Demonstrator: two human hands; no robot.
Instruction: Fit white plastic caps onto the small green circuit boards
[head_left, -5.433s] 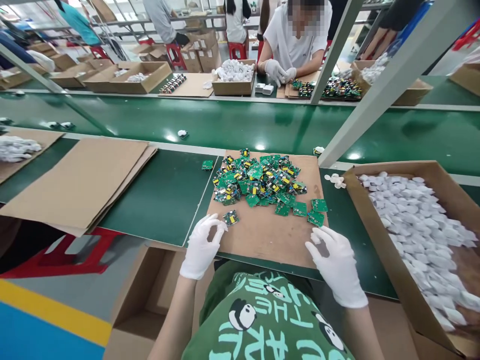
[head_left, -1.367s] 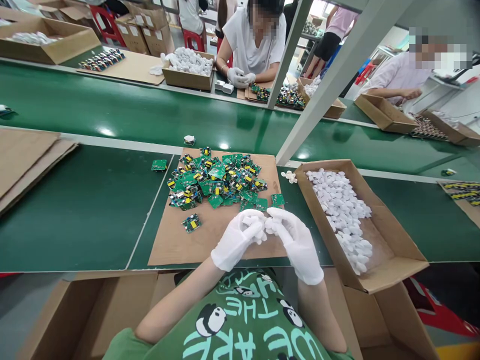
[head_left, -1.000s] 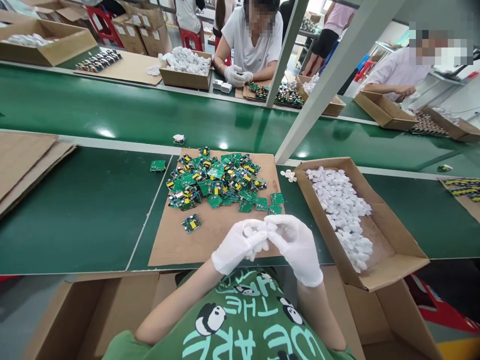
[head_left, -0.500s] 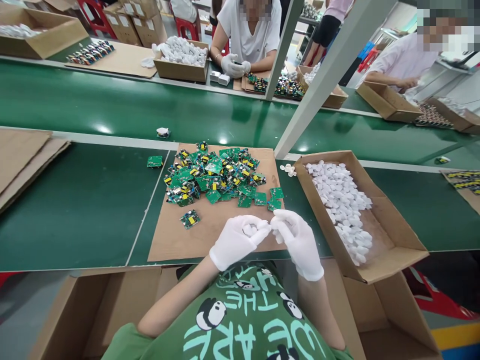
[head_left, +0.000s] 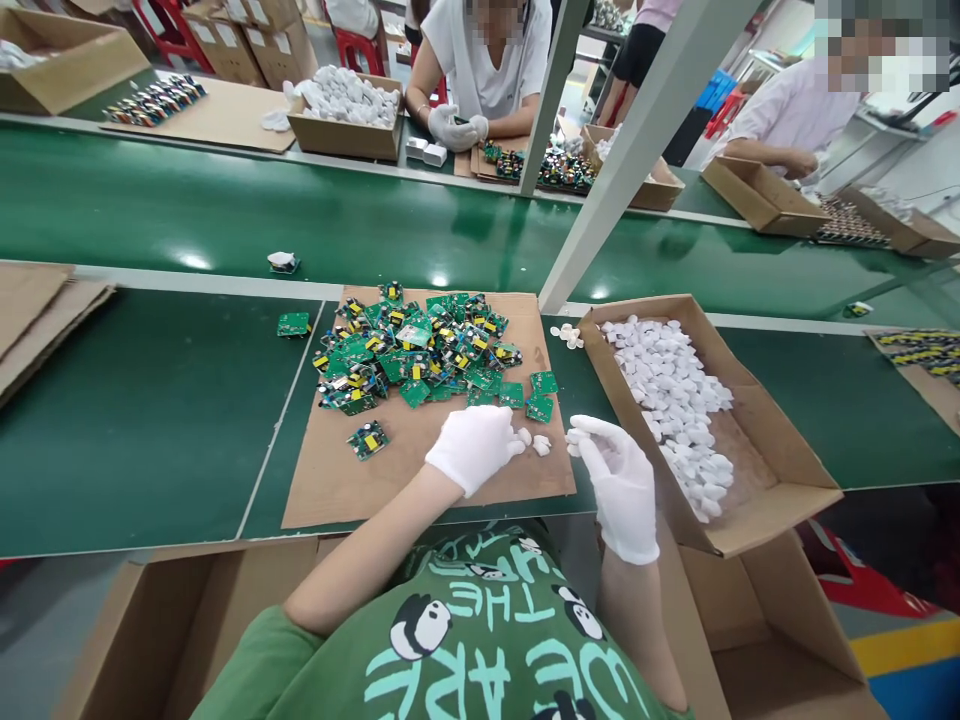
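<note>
My left hand (head_left: 476, 447), in a white glove, is turned palm down over the cardboard sheet (head_left: 420, 490) with its fingers curled. A small white plastic piece (head_left: 523, 436) shows at its fingertips; whatever lies under the palm is hidden. Another white piece (head_left: 541, 445) rests on the sheet just to the right. My right hand (head_left: 619, 485), gloved too, pinches a small white plastic piece (head_left: 575, 441) at the sheet's right edge. Beyond both hands lies a heap of green circuit boards (head_left: 420, 350) with yellow parts. One single circuit board (head_left: 367, 440) sits apart, left of my left hand.
To the right, a cardboard box (head_left: 780, 470) holds many white plastic pieces (head_left: 675, 400). Several small pale discs (head_left: 568, 336) lie beside it. A slanting metal post (head_left: 630, 150) rises behind. Across the green conveyor (head_left: 337, 215), a gloved co-worker (head_left: 484, 60) handles parts.
My left hand has turned from palm up to palm down, and white pieces now show on the sheet beside it. My right hand has moved away to the right.
</note>
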